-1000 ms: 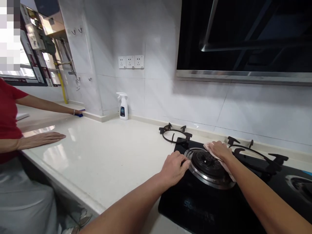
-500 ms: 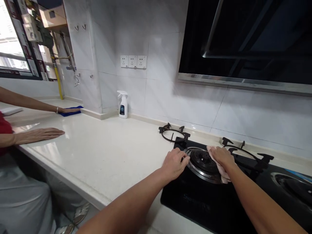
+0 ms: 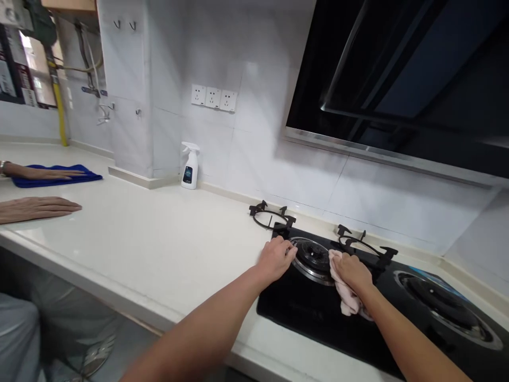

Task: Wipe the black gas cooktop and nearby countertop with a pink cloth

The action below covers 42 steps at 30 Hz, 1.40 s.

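Observation:
My left hand (image 3: 276, 258) is at the left edge of the near burner, its curled fingers closed over the shiny burner ring (image 3: 314, 275). My right hand (image 3: 352, 271) grips a pale pink cloth (image 3: 345, 297) and presses it on the right side of the same burner. Part of the cloth drapes down onto the black glass of the gas stove (image 3: 310, 313). Between my hands shows the dark burner cap (image 3: 314, 253). Two black pan supports lie off the burners: one (image 3: 272, 218) at the stove's back left corner, another (image 3: 363, 245) along its back edge.
A white spray bottle (image 3: 190, 168) stands against the wall. Another person's hand (image 3: 51, 173) rests on a blue cloth (image 3: 85, 176), their other hand (image 3: 40, 208) flat on the white countertop (image 3: 159, 249). A second burner (image 3: 445, 307) is at right. The black range hood (image 3: 397, 85) hangs above.
The view has swung right, so things appear further left. My right hand and the cloth have slid slightly toward the stove's front. The other person's blue cloth has moved left, away from the wall corner.

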### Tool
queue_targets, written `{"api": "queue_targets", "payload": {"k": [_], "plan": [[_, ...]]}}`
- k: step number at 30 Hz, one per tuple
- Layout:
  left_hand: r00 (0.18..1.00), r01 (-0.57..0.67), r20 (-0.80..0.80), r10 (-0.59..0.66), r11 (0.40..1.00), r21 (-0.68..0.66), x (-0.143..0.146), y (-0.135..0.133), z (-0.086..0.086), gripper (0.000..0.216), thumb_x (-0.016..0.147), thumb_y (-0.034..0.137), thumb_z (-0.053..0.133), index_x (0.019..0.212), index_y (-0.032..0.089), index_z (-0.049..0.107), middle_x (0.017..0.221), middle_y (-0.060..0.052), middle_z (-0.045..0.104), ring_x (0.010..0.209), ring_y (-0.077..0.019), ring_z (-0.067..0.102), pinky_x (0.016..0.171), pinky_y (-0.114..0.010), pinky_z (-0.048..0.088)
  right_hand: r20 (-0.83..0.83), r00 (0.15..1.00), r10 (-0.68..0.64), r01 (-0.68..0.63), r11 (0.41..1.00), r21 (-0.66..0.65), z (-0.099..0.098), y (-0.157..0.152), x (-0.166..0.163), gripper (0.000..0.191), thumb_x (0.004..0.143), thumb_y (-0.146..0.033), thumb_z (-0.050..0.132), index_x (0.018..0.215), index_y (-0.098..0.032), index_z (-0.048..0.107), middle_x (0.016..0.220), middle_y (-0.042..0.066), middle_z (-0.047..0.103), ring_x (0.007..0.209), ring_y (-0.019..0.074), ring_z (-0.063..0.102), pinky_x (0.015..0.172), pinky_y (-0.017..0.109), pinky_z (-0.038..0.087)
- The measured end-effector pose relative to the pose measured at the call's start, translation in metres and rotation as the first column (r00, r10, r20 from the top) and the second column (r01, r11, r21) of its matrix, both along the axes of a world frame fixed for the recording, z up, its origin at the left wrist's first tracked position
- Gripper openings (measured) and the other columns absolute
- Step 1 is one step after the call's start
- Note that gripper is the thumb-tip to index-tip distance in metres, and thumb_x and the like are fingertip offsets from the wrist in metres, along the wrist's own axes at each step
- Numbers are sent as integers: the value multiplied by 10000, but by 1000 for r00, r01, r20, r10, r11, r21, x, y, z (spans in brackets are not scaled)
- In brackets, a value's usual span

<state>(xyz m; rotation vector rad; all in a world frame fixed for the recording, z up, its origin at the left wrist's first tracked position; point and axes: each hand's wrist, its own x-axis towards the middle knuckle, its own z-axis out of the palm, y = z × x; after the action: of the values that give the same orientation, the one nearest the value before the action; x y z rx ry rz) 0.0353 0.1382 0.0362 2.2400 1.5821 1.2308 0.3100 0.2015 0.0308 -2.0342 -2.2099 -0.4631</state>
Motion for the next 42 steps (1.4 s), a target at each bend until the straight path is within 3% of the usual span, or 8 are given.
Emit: {"api": "queue_targets", "payload": {"k": [8,16,22,32,42], "plan": [[999,-34,14,34,999,-39,-3,8,-4,254,1026,349,506,916,221,696,986,-42,650,986,-218,626,921,-356,476,178,978,111,-101,993,-62,6,-40,-13,324,1005,-230,386,1034,-184,705,1089,144,676,1001,279,622,799,340,450],[1000,-23,17,24,999,-38,-3,13,-13,278,1019,353,493,914,218,713,965,-46,659,948,-207,628,892,-342,489,145,968,204,-197,979,-62,6,-60,-38,329,1020,-247,376,975,-198,699,1057,123,679,1052,286,606,831,342,423],[999,-48,10,49,997,-53,-4,18,-18,273,1009,343,500,888,215,709,934,-44,661,933,-203,629,873,-333,492,100,968,228,-228,974,-18,9,-68,-61,327,1032,-272,360,1040,-168,670,1028,130,671,965,272,636,834,352,419],[999,-35,15,35,998,-46,-8,20,-18,264,1004,335,491,890,215,696,908,-41,656,914,-195,625,860,-316,494,113,943,312,-318,948,32,15,-70,-94,289,1008,-266,430,1082,-138,678,1088,174,655,1021,325,600,859,411,404],[998,-22,61,27,997,-76,-9,20,-17,246,993,315,488,886,211,683,926,-42,664,923,-198,639,873,-325,490,58,910,411,-415,907,75,20,-51,-131,292,1016,-249,409,1099,-127,661,1091,161,644,1024,304,568,882,415,379]]}}
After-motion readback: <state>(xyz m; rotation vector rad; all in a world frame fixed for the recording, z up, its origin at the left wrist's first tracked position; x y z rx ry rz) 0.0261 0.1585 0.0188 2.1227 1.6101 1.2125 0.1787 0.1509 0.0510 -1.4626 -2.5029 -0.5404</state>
